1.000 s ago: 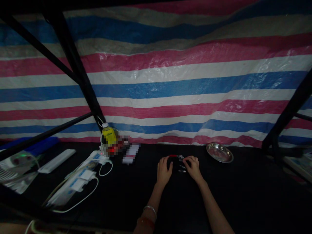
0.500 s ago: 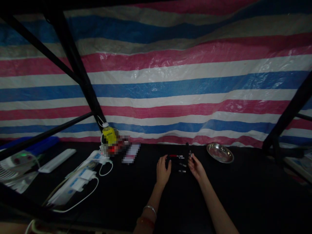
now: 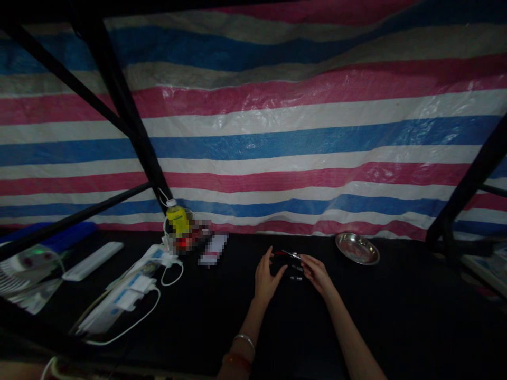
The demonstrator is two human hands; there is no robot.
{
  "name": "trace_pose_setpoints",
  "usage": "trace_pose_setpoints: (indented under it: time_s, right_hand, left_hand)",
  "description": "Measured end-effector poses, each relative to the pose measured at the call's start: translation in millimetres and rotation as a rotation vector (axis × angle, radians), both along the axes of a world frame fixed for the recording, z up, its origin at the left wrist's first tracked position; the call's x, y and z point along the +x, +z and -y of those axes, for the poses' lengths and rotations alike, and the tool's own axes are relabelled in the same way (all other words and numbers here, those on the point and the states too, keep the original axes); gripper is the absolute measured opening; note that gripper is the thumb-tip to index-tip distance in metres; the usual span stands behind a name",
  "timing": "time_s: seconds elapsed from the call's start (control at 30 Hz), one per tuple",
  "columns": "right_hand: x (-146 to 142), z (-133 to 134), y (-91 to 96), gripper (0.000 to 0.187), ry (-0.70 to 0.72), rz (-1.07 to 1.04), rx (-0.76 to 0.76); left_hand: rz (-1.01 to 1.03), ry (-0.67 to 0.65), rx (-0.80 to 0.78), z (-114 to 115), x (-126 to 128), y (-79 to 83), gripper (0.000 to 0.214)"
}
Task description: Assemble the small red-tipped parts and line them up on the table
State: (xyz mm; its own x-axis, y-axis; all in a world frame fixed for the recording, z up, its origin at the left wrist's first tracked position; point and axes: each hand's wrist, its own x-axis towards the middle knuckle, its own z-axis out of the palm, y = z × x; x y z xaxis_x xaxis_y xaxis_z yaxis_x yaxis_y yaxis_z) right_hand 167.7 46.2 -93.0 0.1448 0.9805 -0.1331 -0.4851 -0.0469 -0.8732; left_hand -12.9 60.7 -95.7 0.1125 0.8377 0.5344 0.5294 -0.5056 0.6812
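My right hand (image 3: 317, 274) pinches the silvery end of a slim, dark, pen-like stick (image 3: 292, 255), which lies nearly level and points left. Under and beside that stick shows a red pen-like stick (image 3: 279, 253), partly covered. My left hand (image 3: 266, 278) rests on the left of these things, thumb and fingers spread apart, and seems to hold nothing. Between the hands, a dark stick with a metal end (image 3: 297, 268) and another small metal-ended piece (image 3: 296, 278) lie on the black table. Their exact kind is too dim and small to tell.
A round metal dish (image 3: 370, 259) stands on the right at the back. To the left are a phone-like flat thing (image 3: 214, 249), blurred, a yellow-labelled bottle (image 3: 178, 219), a power strip with plugs (image 3: 114, 306) and white cables. A striped sheet (image 3: 277, 142) hangs behind.
My right hand has brought the pen-like stick down from near upright to level, over the red one. My left thumb has moved right, away from its fingers.
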Motion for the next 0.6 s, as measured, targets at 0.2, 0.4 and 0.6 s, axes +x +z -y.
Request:
trace_pose_setpoints:
  time_s: [0.2, 0.4, 0.6]
  right_hand:
    - [-5.9, 3.6, 3.6, 0.036, 0.045, 0.058, 0.014]
    - [-6.9, 3.9, 4.3, 0.038, 0.077, 0.037, 0.031]
    - [-4.3, 3.0, 5.5, 0.036, 0.067, -0.037, 0.021]
  left_hand:
    - [-0.08, -0.053, 0.044, -1.4, -1.0, -0.8, 0.042]
    - [-0.166, -0.066, 0.08, -2.7, -0.9, -0.8, 0.019]
    - [-0.167, -0.039, 0.094, -2.9, -0.4, -0.9, 0.018]
